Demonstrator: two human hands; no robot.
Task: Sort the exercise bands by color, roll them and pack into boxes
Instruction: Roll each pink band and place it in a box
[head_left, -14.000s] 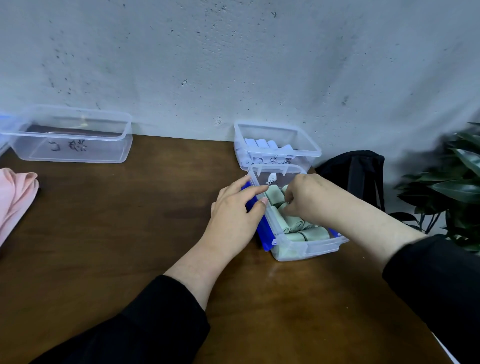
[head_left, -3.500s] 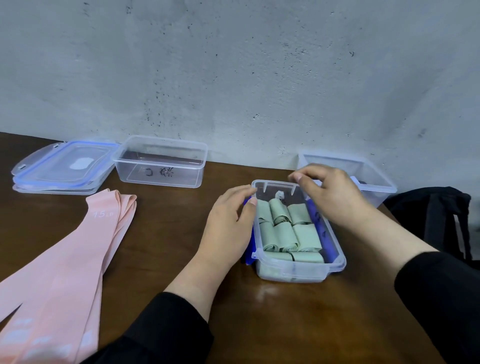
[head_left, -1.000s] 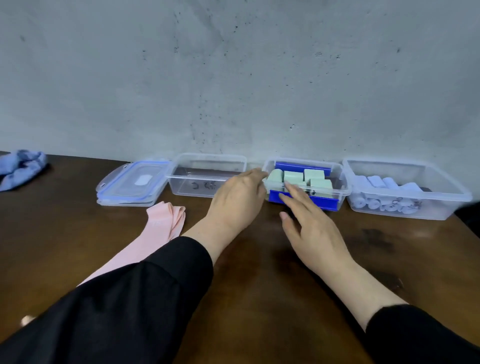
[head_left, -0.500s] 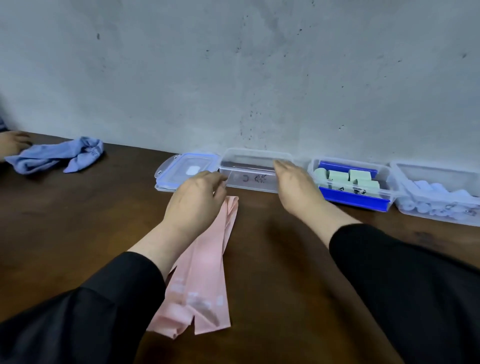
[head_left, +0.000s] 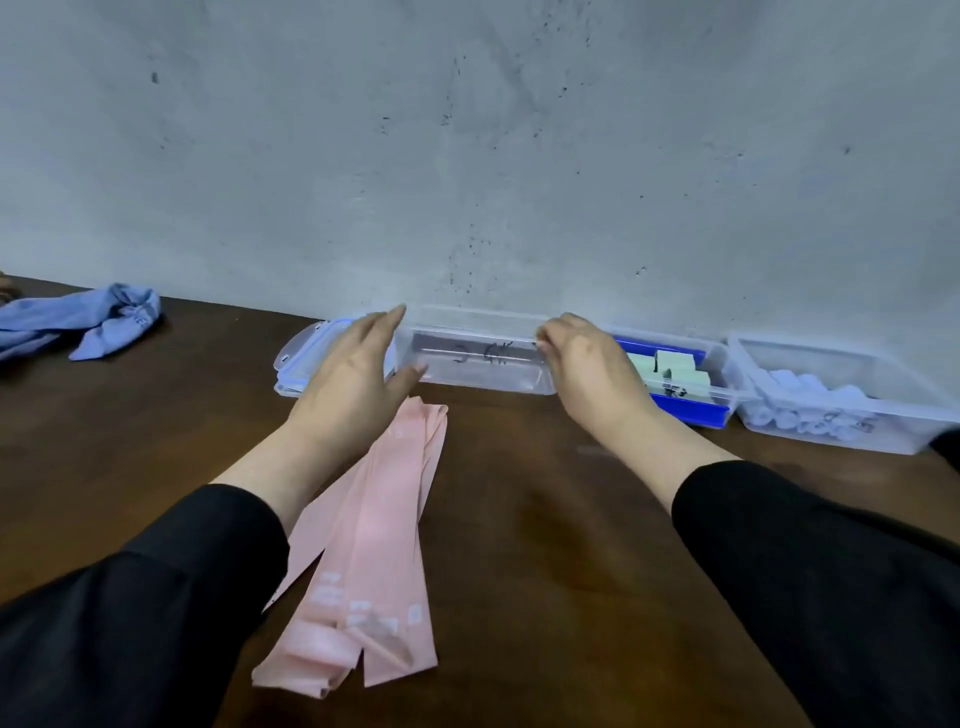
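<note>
Empty box (head_left: 480, 358), mid-desk: my left hand (head_left: 358, 371) spread at one end, right hand (head_left: 584, 364) w/ fingers curled at the other; grip both ends evenly, draw toward pink bands (head_left: 374, 530).

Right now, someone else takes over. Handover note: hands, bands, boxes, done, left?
Left hand: open, at the left end of the empty clear box, holding nothing.
Right hand: fingers curled over that box's right rim.
Pink bands: flat and unrolled on the table.
Done: green rolls boxed, white rolls boxed, both boxes unlidded.
Left: roll and pack the pink; blue bands lie loose far left; lids go on.
</note>
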